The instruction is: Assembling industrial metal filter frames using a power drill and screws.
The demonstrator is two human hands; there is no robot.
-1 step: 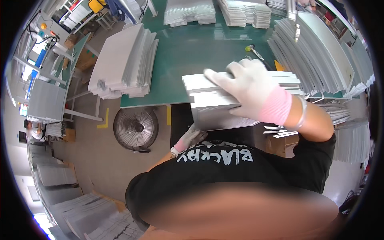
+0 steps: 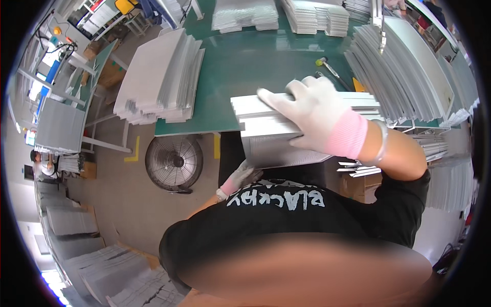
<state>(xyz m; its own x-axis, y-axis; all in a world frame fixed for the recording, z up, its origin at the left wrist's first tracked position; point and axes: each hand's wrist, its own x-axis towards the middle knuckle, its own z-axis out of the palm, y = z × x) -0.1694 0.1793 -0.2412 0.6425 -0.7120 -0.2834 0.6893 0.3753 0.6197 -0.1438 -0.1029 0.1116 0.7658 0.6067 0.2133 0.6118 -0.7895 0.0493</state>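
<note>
A boxy white-edged panel (image 2: 281,126), with long stepped profiles along its top and a grey ribbed face, is held upright at the near edge of the green table (image 2: 245,61). Across its top lies my right hand (image 2: 319,110), in a white glove with a pink cuff; the thumb is on the near side and the fingers reach over the top and far edge. My left hand (image 2: 242,175), gloved too, grips the panel's lower left corner close to my black shirt. Its fingertips are partly hidden by the panel.
Stacks of white panels stand at the table's left (image 2: 158,77) and right (image 2: 399,71). A mallet with a yellow-green head (image 2: 322,62) lies behind the held panel. A floor fan (image 2: 178,161) stands to the left. White strips (image 2: 358,168) and a cardboard box (image 2: 360,187) sit at right.
The held panel and my right hand have shifted very slightly left. Both hands keep the same grip, and the camera view has moved a little.
</note>
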